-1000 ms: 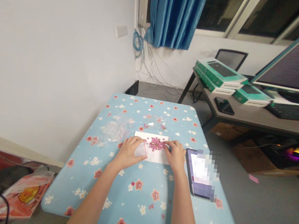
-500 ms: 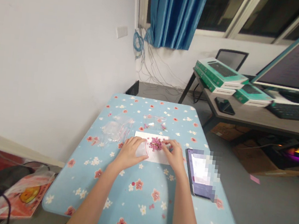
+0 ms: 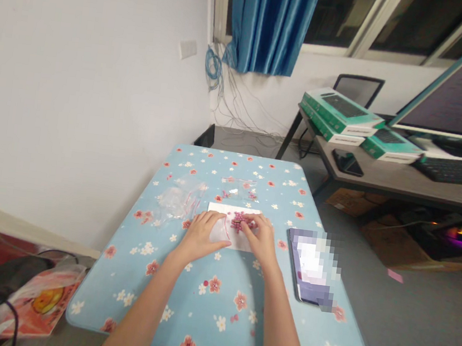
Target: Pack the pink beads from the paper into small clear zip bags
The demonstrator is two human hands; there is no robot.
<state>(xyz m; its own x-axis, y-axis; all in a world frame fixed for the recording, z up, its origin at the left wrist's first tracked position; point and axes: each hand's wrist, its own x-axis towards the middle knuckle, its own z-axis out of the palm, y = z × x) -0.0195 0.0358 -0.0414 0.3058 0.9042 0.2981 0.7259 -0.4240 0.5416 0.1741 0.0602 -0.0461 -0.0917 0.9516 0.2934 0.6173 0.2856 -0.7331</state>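
My left hand (image 3: 200, 235) holds a small clear zip bag (image 3: 219, 231) with a red seal line between thumb and fingers. Its mouth faces right, toward a heap of small pink beads (image 3: 237, 219). The heap lies on a white sheet of paper (image 3: 243, 245). Over the right side of the heap is my right hand (image 3: 264, 237), with thumb and fingertips closed in among the beads. Exactly how many beads they grip is hidden.
Crumpled clear bags (image 3: 177, 200) lie to the left on the flowered table (image 3: 192, 314). Behind the paper lies another clear zip bag (image 3: 239, 188). A tablet-like device (image 3: 311, 289) rests at the right edge. A desk (image 3: 414, 187) with green boxes (image 3: 339, 113) stands beyond.
My right hand has moved left and further over the bead heap, covering its right part. My left hand stays with the bag in nearly the same place.
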